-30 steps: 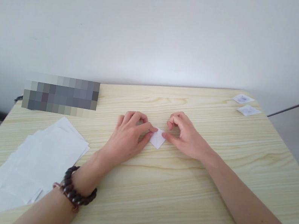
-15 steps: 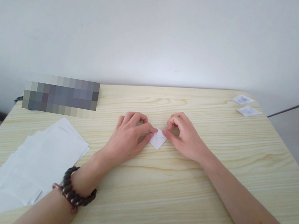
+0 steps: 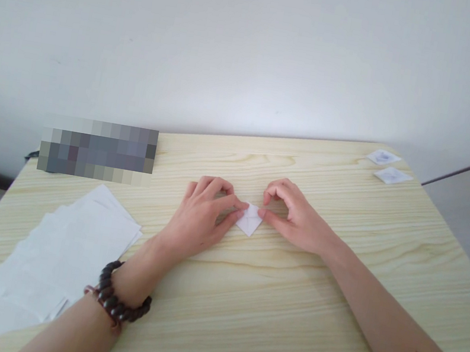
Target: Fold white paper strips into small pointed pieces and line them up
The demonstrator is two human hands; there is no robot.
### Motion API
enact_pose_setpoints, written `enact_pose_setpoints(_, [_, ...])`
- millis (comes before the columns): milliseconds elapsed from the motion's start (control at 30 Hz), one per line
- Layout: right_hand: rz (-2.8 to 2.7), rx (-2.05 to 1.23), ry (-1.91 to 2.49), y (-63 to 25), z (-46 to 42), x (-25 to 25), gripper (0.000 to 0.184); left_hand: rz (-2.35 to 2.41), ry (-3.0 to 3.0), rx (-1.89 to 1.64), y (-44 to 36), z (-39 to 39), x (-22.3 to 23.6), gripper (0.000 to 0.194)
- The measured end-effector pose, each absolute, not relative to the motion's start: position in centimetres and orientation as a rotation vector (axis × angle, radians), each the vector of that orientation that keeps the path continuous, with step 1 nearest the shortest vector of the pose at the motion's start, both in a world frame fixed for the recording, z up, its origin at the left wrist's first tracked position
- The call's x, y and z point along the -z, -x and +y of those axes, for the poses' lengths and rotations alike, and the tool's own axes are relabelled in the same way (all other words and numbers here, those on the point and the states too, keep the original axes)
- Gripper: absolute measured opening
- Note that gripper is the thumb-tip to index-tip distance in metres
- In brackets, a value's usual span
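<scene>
A small folded white paper (image 3: 249, 221) lies on the pale wooden table (image 3: 266, 313) near its middle. My left hand (image 3: 201, 218), with a dark bead bracelet at the wrist, has curled fingers, and its thumb and forefinger pinch the paper's left corner. My right hand (image 3: 294, 216) is also curled, with thumb and fingertip pressing on the paper's right corner. The paper's lower point shows between the two hands; part of it is hidden under my left fingers.
A loose stack of white paper sheets (image 3: 62, 252) lies at the table's left front. Two small folded paper pieces (image 3: 387, 166) rest at the far right corner. A blurred patch covers something at the table's back left edge. A white wall stands behind.
Both hands stay on the small paper. My right thumb has shifted slightly on the paper's right corner; the paper has barely moved.
</scene>
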State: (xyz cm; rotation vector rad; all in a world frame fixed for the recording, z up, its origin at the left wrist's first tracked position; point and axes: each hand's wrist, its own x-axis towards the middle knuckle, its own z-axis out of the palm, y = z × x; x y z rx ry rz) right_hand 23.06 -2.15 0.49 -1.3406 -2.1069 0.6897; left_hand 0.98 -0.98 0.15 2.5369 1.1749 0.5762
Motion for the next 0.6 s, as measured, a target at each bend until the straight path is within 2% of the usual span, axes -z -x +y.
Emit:
enact_pose_setpoints(133, [-2.124,-0.632,1.39,-22.74,-2.35,-0.18,0.008,1.173,-2.523,-0.583,-0.79,-0.97,-0.17,0.023])
enact_pose_setpoints(267, [-2.11,-0.521,1.425,-22.36,-2.74,-0.04,0.015,1.241,-2.519,-0.637,-0.98,-1.17,-0.18,0.029])
enact_pose_setpoints(433, [-2.142,-0.433,1.381,-22.11,-3.12,0.1,0.023,1.225,-2.481,-0.707,-1.03,-1.03,0.08,0.018])
enact_pose_setpoints(600, [-2.184,-0.437,1.346,-22.08,-3.18,0.0,0.018,1.199,-2.375,-0.707,-0.98,-0.75,-0.17,0.015])
